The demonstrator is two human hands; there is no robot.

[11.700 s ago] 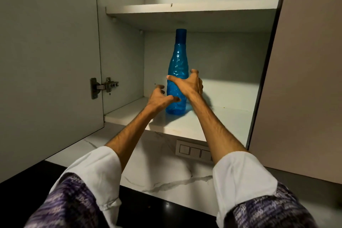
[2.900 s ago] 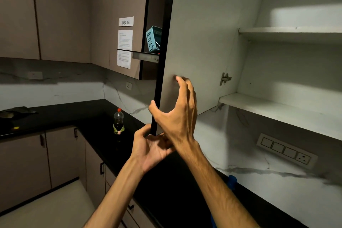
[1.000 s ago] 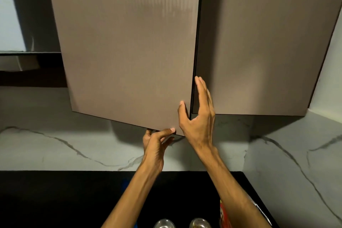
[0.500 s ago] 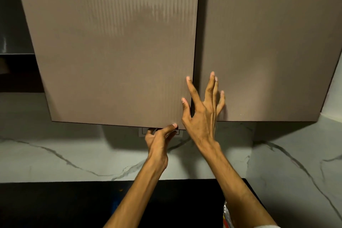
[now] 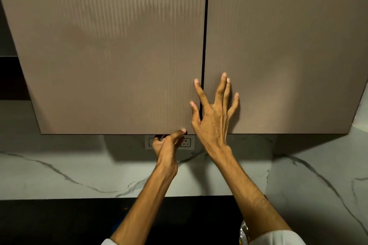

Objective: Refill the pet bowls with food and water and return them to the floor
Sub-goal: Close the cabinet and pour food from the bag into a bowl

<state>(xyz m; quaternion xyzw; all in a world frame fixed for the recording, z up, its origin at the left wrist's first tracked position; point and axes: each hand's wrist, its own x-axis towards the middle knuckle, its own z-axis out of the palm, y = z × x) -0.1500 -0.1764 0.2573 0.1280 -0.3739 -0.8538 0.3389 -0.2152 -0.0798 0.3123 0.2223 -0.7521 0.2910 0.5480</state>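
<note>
- The right hand (image 5: 214, 119) lies flat with fingers spread across the seam between the left cupboard door (image 5: 111, 55) and the right cupboard door (image 5: 282, 51).
- The left hand (image 5: 168, 144) curls its fingers under the left door's bottom edge, thumb on the front, pinching it, in front of a wall socket (image 5: 187, 142).
- Both doors look shut; no pet bowls show.
- A black table (image 5: 69, 223) runs along the bottom, below the marble wall (image 5: 59, 169).

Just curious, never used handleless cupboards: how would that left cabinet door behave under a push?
The left cabinet door is probably stiff: a flat, rigid panel. It likely swings rather than slides; the left hand hooks its bottom edge. The right hand lies spread across the seam, so light pressure seemingly suffices.
</note>
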